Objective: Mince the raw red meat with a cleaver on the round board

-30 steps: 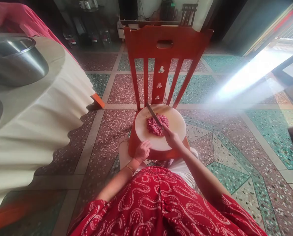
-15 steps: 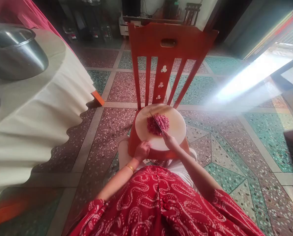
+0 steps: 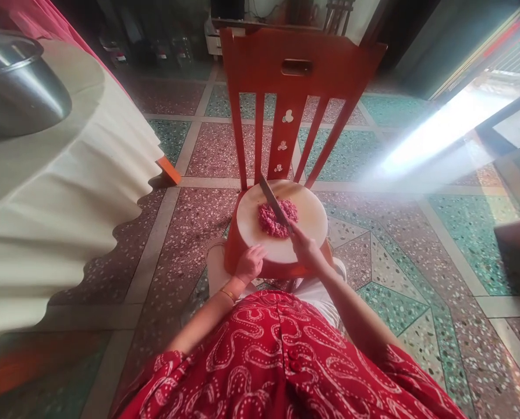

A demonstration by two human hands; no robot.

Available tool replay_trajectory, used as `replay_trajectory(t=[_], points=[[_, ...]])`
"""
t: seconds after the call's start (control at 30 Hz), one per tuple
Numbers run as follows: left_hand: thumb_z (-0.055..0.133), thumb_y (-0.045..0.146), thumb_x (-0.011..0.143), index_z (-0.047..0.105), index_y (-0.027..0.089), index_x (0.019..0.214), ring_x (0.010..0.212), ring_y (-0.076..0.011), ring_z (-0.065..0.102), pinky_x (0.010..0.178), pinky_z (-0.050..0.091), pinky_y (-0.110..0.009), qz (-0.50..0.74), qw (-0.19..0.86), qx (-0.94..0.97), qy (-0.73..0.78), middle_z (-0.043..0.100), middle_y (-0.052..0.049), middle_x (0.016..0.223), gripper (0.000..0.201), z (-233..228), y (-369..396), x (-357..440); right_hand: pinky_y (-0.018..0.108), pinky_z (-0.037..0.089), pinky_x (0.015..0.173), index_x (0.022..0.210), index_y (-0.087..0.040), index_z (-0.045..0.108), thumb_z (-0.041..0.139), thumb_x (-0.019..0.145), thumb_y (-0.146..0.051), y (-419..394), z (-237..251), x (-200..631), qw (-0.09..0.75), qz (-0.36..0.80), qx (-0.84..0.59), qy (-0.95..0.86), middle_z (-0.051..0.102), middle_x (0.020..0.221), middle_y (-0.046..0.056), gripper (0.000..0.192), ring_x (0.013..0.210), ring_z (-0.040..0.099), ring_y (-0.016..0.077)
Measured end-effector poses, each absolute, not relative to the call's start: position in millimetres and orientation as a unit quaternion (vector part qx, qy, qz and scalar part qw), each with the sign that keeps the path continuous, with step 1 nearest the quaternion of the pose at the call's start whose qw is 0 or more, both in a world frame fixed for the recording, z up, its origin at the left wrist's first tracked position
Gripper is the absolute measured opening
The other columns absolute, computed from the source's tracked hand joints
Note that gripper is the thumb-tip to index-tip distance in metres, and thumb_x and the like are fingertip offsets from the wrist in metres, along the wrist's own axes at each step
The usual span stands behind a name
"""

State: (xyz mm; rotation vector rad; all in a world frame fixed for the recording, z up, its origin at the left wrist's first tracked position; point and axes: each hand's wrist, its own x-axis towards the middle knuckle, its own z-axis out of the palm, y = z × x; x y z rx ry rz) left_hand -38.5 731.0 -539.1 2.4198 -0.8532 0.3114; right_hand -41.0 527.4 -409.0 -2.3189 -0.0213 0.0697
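A round, pale cutting board point(image 3: 312, 218) rests on the seat of a reddish-orange chair point(image 3: 260, 51). Minced pink meat point(image 3: 267, 224) lies in a low heap around the board's middle. My right hand point(image 3: 307, 247) is closed round the handle of a knife point(image 3: 273, 200). Its blade slants up and left over the heap; whether the edge touches the meat I cannot tell. At the board's near left rim, my left hand point(image 3: 251, 263) is closed on the edge, its fingers on top and the thumb hidden.
To the left stands a table with a cream cloth point(image 3: 89, 157), bearing a shiny metal pot point(image 3: 28, 93). The chair's slatted back rises behind the board. Bright light falls on the patterned stone floor point(image 3: 225, 154) at the right.
The knife has lifted and turned, so more of its blade's flat shows. My right hand has risen slightly. The whole view has shifted a little; my left hand stays at the board's rim.
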Motion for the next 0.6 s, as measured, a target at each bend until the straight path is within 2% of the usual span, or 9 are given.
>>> replay_trajectory(t=[0.07,0.2,0.33,0.4,0.53,0.6], points=[[0.043,0.006,0.079,0.062,0.018,0.107,0.114,-0.0212,0.05,0.1,0.044,-0.042,0.115,0.276,0.899,-0.32,0.06,-0.008,0.114,0.035,-539.4,731.9,-39.5,0.027,0.05,0.073,0.14,-0.02,0.036,0.031,0.094,-0.038,530.0,-408.7,-42.5,0.376,0.028,-0.926,-0.013,0.069,0.101,0.008,0.05,0.082,0.066,0.0181],[0.041,0.007,0.08,0.061,0.016,0.107,0.112,-0.0214,0.051,0.1,0.044,-0.04,0.103,0.284,0.896,-0.327,0.059,-0.008,0.114,0.034,-537.9,736.0,-44.0,0.027,0.051,0.067,0.134,-0.02,0.046,0.038,0.092,-0.035,533.3,-415.5,-45.6,0.348,0.08,-0.934,-0.007,0.071,0.088,0.007,0.045,0.074,0.067,0.0196],[0.04,0.006,0.08,0.061,0.014,0.106,0.114,-0.022,0.05,0.102,0.041,-0.04,0.112,0.28,0.893,-0.334,0.059,-0.009,0.114,0.035,-537.9,738.6,-46.6,0.024,0.05,0.074,0.138,-0.019,0.04,0.033,0.094,-0.037,527.7,-414.5,-47.2,0.412,0.017,-0.911,-0.026,0.066,0.11,0.008,0.048,0.084,0.065,0.0163],[0.041,0.006,0.08,0.061,0.015,0.107,0.115,-0.0213,0.05,0.102,0.042,-0.041,0.109,0.284,0.893,-0.331,0.06,-0.008,0.113,0.034,-537.8,738.5,-46.3,0.025,0.05,0.076,0.138,-0.019,0.04,0.033,0.094,-0.037,524.5,-416.1,-48.5,0.413,0.015,-0.91,-0.031,0.064,0.113,0.008,0.048,0.088,0.065,0.0169],[0.042,0.006,0.08,0.061,0.018,0.108,0.113,-0.0195,0.051,0.101,0.044,-0.04,0.092,0.292,0.896,-0.322,0.062,-0.006,0.11,0.036,-537.1,738.0,-45.1,0.028,0.05,0.076,0.132,-0.02,0.048,0.037,0.092,-0.034,523.1,-420.6,-51.9,0.366,0.083,-0.927,-0.013,0.069,0.1,0.007,0.043,0.088,0.066,0.0203],[0.041,0.006,0.08,0.061,0.018,0.108,0.114,-0.0197,0.051,0.101,0.044,-0.04,0.095,0.291,0.894,-0.326,0.061,-0.007,0.111,0.037,-537.7,738.0,-45.3,0.028,0.049,0.076,0.135,-0.022,0.044,0.036,0.093,-0.034,525.7,-418.6,-53.7,0.358,0.076,-0.93,-0.017,0.07,0.098,0.007,0.045,0.088,0.066,0.0209]])
